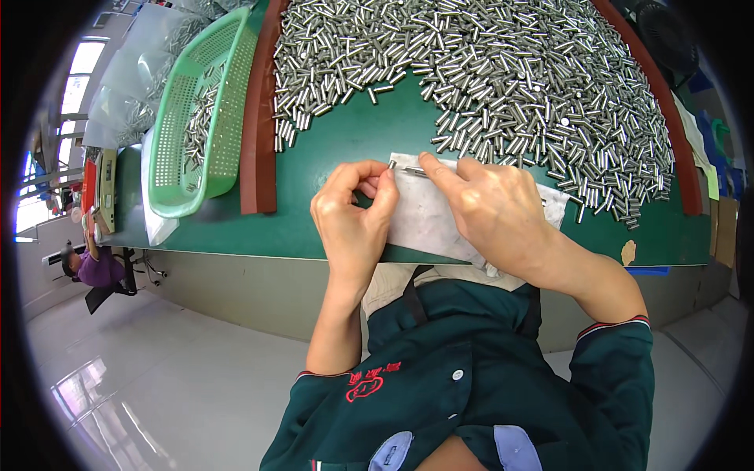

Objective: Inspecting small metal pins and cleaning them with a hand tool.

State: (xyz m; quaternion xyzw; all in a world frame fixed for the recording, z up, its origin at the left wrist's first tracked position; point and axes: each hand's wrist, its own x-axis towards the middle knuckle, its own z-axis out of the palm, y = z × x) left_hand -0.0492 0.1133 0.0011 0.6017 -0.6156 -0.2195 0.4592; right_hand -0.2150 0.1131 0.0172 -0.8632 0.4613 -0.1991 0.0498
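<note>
Here, the green desk [338, 145] spreads around the white cloth [420, 216]; a heap of metal pins [503, 63] lies beyond the cloth; a green basket [225, 118] stands well to the cloth's left; the right hand [499, 208] is over the cloth, forefinger at a slim metal piece [415, 171], its grip hidden; the left hand [351, 208], apart from it, pinches one small pin [391, 164] by the cloth's far left corner; handling single pins seems the step, the next move calling for a light, steady pinch.
</note>
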